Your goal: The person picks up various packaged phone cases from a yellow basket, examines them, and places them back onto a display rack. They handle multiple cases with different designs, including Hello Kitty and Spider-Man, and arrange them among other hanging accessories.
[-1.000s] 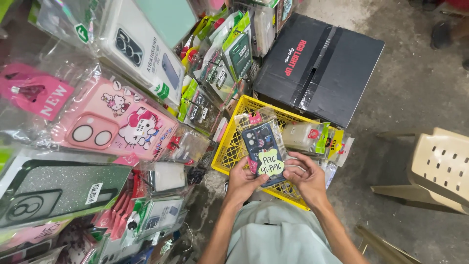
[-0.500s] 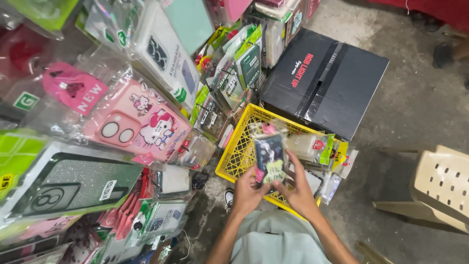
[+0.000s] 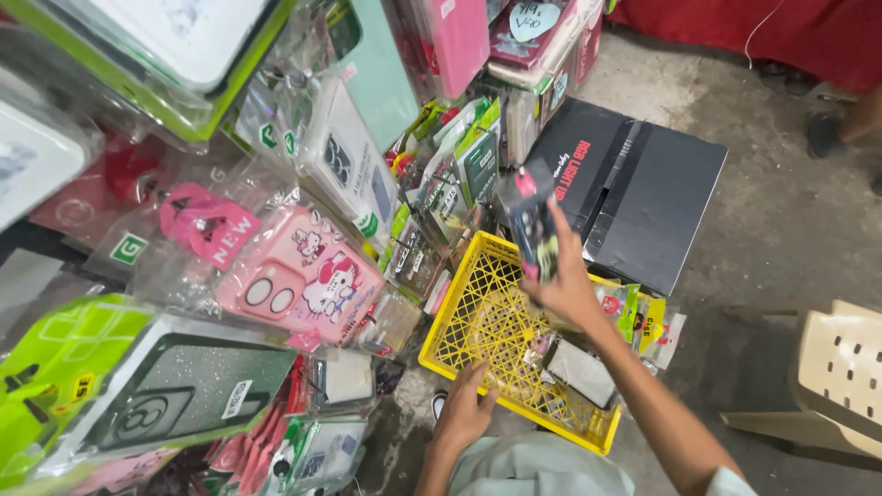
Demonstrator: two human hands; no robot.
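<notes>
Raised since a moment ago, the right hand (image 3: 571,292) now lifts a packaged phone case (image 3: 533,222) above the crate, while the left hand (image 3: 464,413) has dropped to the near rim. At left of the frame, glossy plastic sleeves of phone cases (image 3: 303,280) hang crowded, pink, green and white. At lower centre the left hand lies with fingers spread, touching the yellow lattice crate (image 3: 478,317) and holding nothing. Right of centre, the right hand's fingers close round the case's lower end; the dark, slim pack stands nearly upright. Behind it lies a flat black box (image 3: 657,197), matte. Bare concrete floor (image 3: 781,220) stays open at right, beside a cream plastic chair (image 3: 841,377).
</notes>
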